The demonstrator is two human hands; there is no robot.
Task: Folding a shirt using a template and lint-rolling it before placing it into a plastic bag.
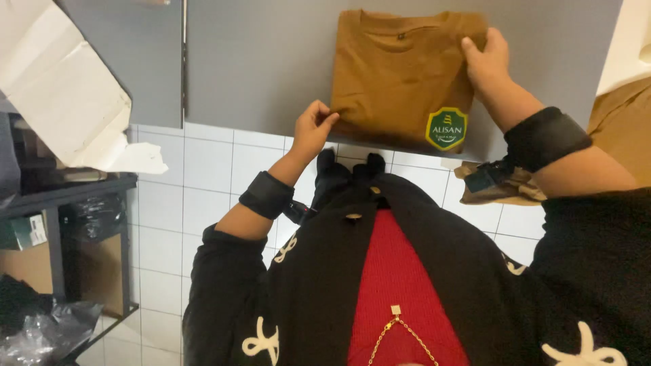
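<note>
While the folded brown T-shirt (400, 74) is lying on the grey table (264, 61) with its collar pointing away from you and its long axis running toward you, your left hand (313, 129) is pinching its near left corner, and your right hand (485, 59) is gripping its far right edge, fingers curled.

Grey table top (258, 61), matte, evenly lit; a seam (183, 61) splits it left of the left hand (313, 129). Floor of white square tiles (196, 203) with dark grout, below and left of that hand. Far left of it: dark metal shelving (61, 196) holding cardboard and black plastic bags (41, 332). A creased white sheet of paper (61, 88) lies up-left of it, overhanging the table edge. Light soft, no hard shadows.
</note>
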